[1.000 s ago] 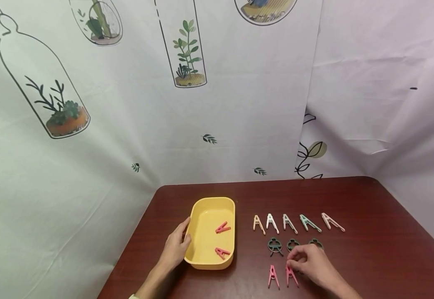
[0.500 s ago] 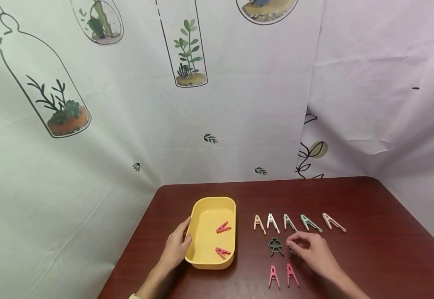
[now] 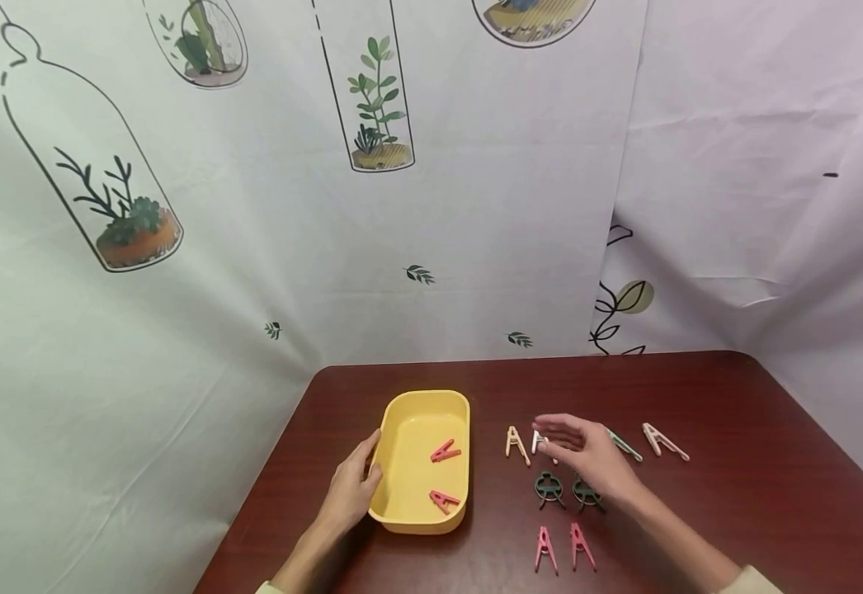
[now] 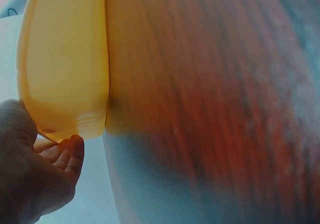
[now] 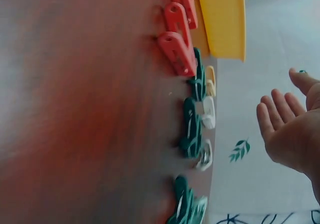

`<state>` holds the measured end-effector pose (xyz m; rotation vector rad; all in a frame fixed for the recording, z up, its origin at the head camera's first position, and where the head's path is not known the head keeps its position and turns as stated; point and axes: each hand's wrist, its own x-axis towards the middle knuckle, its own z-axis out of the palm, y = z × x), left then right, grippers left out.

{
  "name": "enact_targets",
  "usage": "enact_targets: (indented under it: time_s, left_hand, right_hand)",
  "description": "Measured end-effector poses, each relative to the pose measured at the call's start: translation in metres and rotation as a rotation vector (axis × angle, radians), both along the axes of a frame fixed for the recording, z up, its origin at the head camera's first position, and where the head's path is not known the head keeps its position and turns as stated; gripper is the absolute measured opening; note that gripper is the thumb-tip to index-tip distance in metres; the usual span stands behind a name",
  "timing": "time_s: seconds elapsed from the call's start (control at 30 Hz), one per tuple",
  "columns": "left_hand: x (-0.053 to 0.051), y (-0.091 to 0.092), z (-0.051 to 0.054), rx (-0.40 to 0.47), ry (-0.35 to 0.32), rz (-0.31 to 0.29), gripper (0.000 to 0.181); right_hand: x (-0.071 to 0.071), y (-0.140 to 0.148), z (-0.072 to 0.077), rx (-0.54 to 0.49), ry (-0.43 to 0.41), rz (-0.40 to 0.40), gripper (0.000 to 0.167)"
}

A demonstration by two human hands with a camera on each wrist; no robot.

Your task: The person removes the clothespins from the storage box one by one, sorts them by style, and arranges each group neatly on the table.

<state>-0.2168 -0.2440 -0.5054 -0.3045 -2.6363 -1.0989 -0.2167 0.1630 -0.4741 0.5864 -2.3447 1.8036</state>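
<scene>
At the left side of a yellow plastic tub point(image 3: 417, 491), my left hand point(image 3: 351, 487) holds the rim, with its fingers against the outer wall in the left wrist view. Two red clothespins point(image 3: 445, 451) lie inside the tub. Over the back row of clothespins, my right hand point(image 3: 595, 462) hovers with fingers extended and nothing in it. That hand partly covers a white clothespin point(image 3: 538, 444) and hides a grey one in the head view. Dark green round clips point(image 3: 549, 488) form the middle row. Two pinkish-red clothespins point(image 3: 578, 544) lie nearest the front.
A light orange clothespin point(image 3: 524, 452) lies at the back row's left end. Toward its right end are a mint green clothespin point(image 3: 626, 446) and a pale pink one point(image 3: 653, 439). The dark red-brown table point(image 3: 758, 495) meets a printed white cloth point(image 3: 461, 214) behind.
My right hand has gone from a front-row red clothespin, past the dark green clips, to above the back row, its fingers spreading. The clothespins appear unmoved. My left hand stays at the tub.
</scene>
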Motion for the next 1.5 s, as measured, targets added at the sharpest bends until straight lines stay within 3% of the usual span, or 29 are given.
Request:
enact_targets:
  time_s: [0.27, 0.53, 0.67, 0.83, 1.07, 1.37, 1.5]
  left_hand:
    - [-0.001, 0.002, 0.000, -0.011, 0.012, 0.000, 0.055]
    - [-0.001, 0.002, 0.000, -0.001, 0.015, -0.007, 0.055]
    - [-0.001, 0.002, 0.001, -0.009, 0.027, -0.004, 0.056]
    - [-0.001, 0.002, 0.001, -0.008, 0.039, -0.003, 0.056]
    - [0.001, 0.002, -0.001, -0.014, 0.093, -0.018, 0.055]
    - [0.001, 0.000, -0.001, -0.001, 0.088, -0.030, 0.055]
    - [0.000, 0.000, -0.001, -0.003, 0.059, -0.020, 0.055]
  right_hand:
    - [-0.026, -0.036, 0.003, -0.077, -0.066, 0.154, 0.051]
    - [-0.037, -0.078, -0.001, -0.130, -0.106, 0.177, 0.047]
    - [-0.044, -0.096, -0.002, -0.160, -0.064, 0.209, 0.044]
    - [-0.055, -0.113, -0.004, -0.126, -0.004, 0.225, 0.041]
    - [-0.068, -0.126, -0.006, -0.009, 0.008, 0.230, 0.040]
    - [-0.073, -0.143, 0.007, 0.380, 0.094, 0.232, 0.032]
    - [-0.076, -0.147, 0.008, 0.402, 0.093, 0.267, 0.030]
